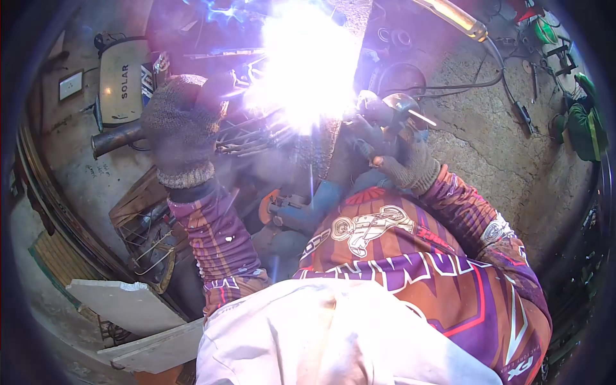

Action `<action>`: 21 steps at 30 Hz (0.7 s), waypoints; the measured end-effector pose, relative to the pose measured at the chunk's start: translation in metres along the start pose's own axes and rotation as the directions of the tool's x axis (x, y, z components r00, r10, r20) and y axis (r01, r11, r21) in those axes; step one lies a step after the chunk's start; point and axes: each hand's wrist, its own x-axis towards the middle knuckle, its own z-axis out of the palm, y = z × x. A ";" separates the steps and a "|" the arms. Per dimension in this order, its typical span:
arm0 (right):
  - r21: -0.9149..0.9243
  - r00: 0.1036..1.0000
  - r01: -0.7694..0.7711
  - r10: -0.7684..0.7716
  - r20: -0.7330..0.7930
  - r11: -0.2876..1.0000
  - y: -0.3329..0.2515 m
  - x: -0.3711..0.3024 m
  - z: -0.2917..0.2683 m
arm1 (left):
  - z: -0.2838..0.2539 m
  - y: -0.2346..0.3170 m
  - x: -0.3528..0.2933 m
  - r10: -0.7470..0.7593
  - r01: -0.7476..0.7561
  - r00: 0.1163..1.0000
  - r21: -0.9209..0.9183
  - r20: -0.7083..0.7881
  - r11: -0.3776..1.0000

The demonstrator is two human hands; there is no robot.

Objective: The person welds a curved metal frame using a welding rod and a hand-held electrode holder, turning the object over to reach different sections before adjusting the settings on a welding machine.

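A blinding white welding arc [308, 64] with sparks burns at the upper middle and hides what lies under it. A rough, grainy metal strip [327, 151] runs down out of the glare. Left of the arc, my left hand [183, 125] in a grey knit glove has its fingers curled; whatever they hold is lost in haze. A dark pipe [115, 139] passes behind that glove. Right of the strip, my right hand [404, 147], also gloved, is closed around a dark object beside the arc, its kind unclear. A thin bright rod [422, 117] sticks out there.
Thin metal rods [250, 135] lie below the arc. A blue tool with an orange disc [268, 206] is near my body. A pale bag-like case [123, 80] stands left, white boards [131, 305] lower left. A gold cylinder [452, 18] and a cable [462, 85] lie right.
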 end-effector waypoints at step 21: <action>0.102 0.996 -0.082 0.086 -0.033 0.991 0.020 -0.021 -0.012 | 0.001 0.009 0.008 -0.152 0.169 0.974 -0.095 0.167 0.981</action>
